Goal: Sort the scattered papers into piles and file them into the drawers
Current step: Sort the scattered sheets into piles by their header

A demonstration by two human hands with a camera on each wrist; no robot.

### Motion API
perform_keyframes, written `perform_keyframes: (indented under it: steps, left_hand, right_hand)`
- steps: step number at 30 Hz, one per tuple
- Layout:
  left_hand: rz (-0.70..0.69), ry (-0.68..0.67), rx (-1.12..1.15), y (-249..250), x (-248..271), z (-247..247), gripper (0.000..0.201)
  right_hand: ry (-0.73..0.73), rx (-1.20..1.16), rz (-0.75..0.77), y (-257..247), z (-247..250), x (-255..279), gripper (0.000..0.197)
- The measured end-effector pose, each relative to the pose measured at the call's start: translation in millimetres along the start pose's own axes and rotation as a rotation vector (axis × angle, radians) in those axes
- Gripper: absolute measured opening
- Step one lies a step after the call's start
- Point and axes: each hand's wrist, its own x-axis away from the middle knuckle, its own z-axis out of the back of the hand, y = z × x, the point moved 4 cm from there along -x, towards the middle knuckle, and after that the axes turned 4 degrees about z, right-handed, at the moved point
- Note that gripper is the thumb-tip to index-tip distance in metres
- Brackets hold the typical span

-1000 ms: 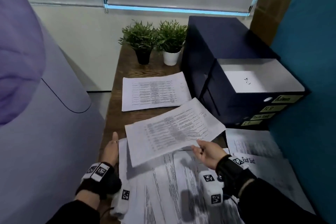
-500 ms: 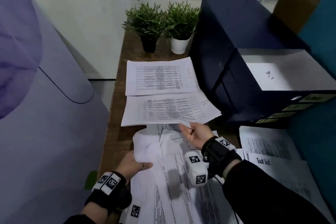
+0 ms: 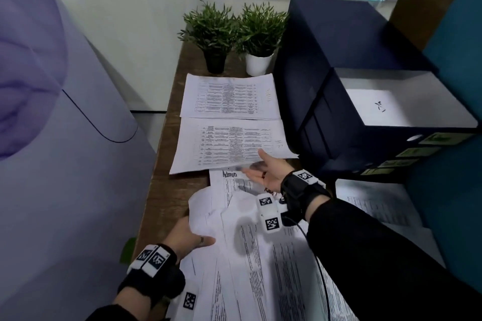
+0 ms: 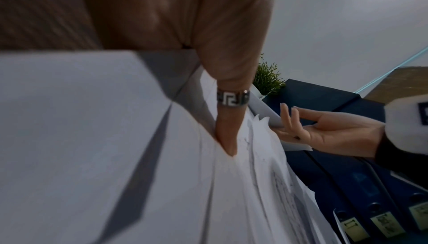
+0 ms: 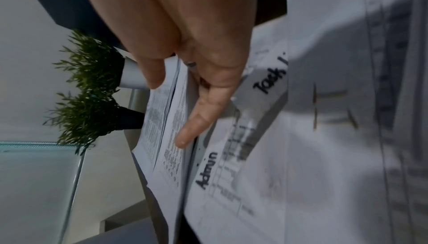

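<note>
Left hand (image 3: pixel 186 238) grip: thumb pinches the loose papers (image 3: pixel 250 255) on the bench (image 3: pixel 167 190). Right hand (image 3: pixel 268 172) grip: relaxed, fingers spread at the HR sheet (image 3: pixel 229 146) edge.

"Admin" is handwritten in black marker at the top of a printed sheet (image 3: pixel 232 182) lying just beside the right hand (image 3: pixel 268 172); the right wrist view shows the same word. "HR" is handwritten on the right margin of the near sorted sheet (image 3: pixel 227 146). "Task l…" stands in marker on another sheet (image 5: pixel 266 81), cut off. The drawer labels (image 3: pixel 440 138) are too blurred to read.
</note>
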Motion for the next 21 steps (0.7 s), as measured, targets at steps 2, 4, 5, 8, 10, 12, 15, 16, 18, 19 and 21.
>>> perform_keyframes:
  steps: [2,4,5,8,10,12,15,16,18,19,21]
  left_hand:
    - [-0.007,-0.006,-0.011,-5,5,-3,0.037]
    - [-0.010,-0.016,-0.043,-10,11,-6,0.037]
    - [-0.018,-0.021,-0.058,-13,13,-9,0.036]
    - [-0.056,-0.024,-0.079,-17,26,-18,0.034]
    - [-0.073,-0.037,-0.073,-22,31,-23,0.035]
    - [-0.063,-0.035,-0.061,-27,37,-26,0.035]
    - [-0.065,-0.010,-0.006,-32,41,-29,0.026]
    - [-0.057,0.023,0.046,-33,41,-28,0.016]
    - [-0.012,0.085,0.180,-34,42,-26,0.017]
    - [0.020,0.104,0.237,-35,40,-24,0.028]
    - [0.053,0.131,0.302,-38,38,-23,0.037]
  right_hand:
    - [-0.002,0.153,0.022,-3,14,5,0.053]
    - [0.018,0.369,0.093,-6,31,7,0.047]
    - [0.054,0.571,0.143,-7,43,6,0.047]
    - [0.247,1.192,0.242,-5,85,6,0.065]
    - [0.284,1.179,0.242,4,108,9,0.089]
    - [0.204,0.922,0.250,13,124,10,0.096]
    - [0.147,0.697,0.332,20,137,17,0.038]
    - [0.142,0.688,0.382,19,137,22,0.020]
    - [0.066,0.687,0.476,17,135,33,0.021]
    - [0.008,0.692,0.507,15,134,37,0.032]
    - [-0.099,0.695,0.481,14,136,47,0.047]
